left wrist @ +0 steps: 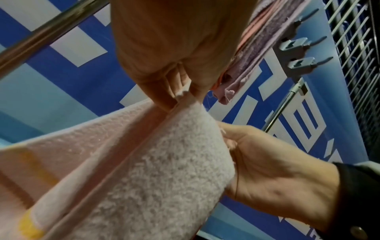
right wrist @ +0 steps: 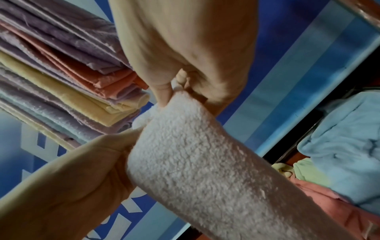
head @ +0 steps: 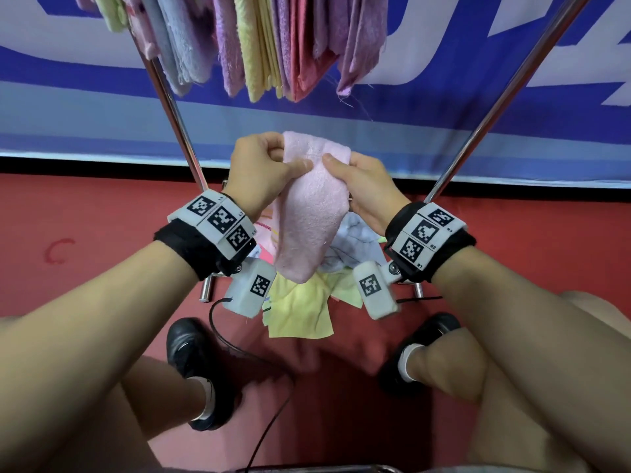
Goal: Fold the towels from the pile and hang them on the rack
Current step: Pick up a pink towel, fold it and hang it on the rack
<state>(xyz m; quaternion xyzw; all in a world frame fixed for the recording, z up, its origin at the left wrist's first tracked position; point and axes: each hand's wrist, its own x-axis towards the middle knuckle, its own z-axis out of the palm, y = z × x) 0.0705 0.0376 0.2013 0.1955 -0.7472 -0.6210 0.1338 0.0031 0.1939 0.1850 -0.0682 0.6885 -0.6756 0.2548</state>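
A folded pink towel (head: 309, 213) hangs lengthwise in front of me, held up by both hands at its top edge. My left hand (head: 290, 158) pinches the top left corner, thumb on the front. My right hand (head: 341, 165) grips the right edge, thumb on the front and fingers hidden behind. In the left wrist view, my left hand's fingertips (left wrist: 185, 91) clamp the hem of the pink towel (left wrist: 154, 170). The right wrist view shows the pink towel (right wrist: 195, 162) doubled over. Several folded towels (head: 259, 39) hang on the rack overhead. The pile (head: 300, 312) lies on the floor below.
Two slanted chrome rack legs (head: 170, 107) (head: 505, 97) flank my hands. The pile holds a yellow towel and a light blue towel (head: 355, 244). My shoes (head: 191, 363) stand on the red floor, and a black cable (head: 239, 346) trails between them. A blue banner covers the wall.
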